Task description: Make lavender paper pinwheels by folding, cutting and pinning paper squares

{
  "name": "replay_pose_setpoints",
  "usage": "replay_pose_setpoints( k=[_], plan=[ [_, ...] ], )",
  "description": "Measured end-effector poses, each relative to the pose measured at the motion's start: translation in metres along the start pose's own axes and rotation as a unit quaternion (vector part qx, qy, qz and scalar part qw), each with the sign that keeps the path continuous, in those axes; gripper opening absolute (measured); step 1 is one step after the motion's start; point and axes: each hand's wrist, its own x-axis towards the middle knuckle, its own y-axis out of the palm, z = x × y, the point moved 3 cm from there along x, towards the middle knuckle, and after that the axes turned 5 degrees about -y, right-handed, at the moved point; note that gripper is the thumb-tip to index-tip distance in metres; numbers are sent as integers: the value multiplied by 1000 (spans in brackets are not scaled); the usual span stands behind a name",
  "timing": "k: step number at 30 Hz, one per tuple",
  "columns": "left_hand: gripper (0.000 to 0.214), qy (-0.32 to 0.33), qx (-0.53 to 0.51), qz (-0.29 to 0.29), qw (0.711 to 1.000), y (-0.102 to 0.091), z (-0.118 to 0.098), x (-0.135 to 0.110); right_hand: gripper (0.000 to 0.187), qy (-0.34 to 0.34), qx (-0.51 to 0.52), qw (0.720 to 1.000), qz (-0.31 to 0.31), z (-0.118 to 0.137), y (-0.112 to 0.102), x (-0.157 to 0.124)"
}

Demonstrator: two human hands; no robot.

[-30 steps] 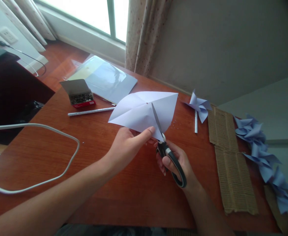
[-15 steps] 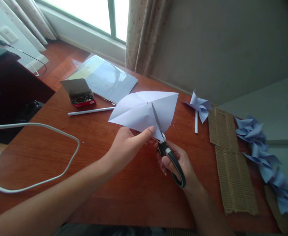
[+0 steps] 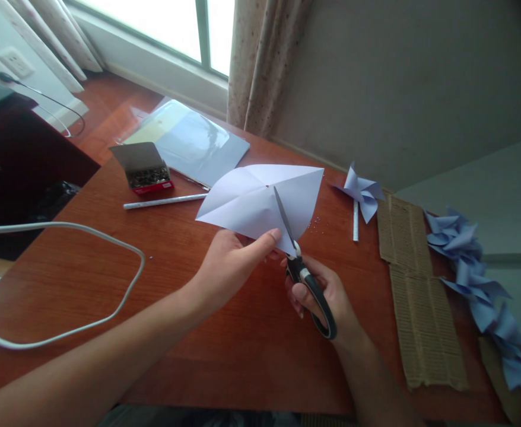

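Note:
My left hand (image 3: 231, 264) pinches the near corner of a creased pale blue paper square (image 3: 251, 198) and holds it above the wooden desk (image 3: 198, 332). In my right hand (image 3: 323, 293) is a pair of black-handled scissors (image 3: 302, 270), fingers through the loops. The blades lie along a diagonal crease of the paper, their tips close to its centre. A finished blue paper pinwheel (image 3: 361, 193) on a white stick lies just right of the paper.
An open box of pins (image 3: 147, 175) and a white stick (image 3: 165, 201) lie at the left, with a plastic sleeve of paper (image 3: 189, 139) behind. A white cable (image 3: 86, 237) loops at the left. Corrugated cardboard strips (image 3: 416, 302) and several blue pinwheels (image 3: 478, 279) lie at the right.

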Motion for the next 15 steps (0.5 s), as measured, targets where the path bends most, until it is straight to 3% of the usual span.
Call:
replay_pose_setpoints(
  k=[15],
  plan=[
    [22,-4,-21,6,1000,0,0,0,47,-2,15,1000,-16,-2,-2,-1]
  ],
)
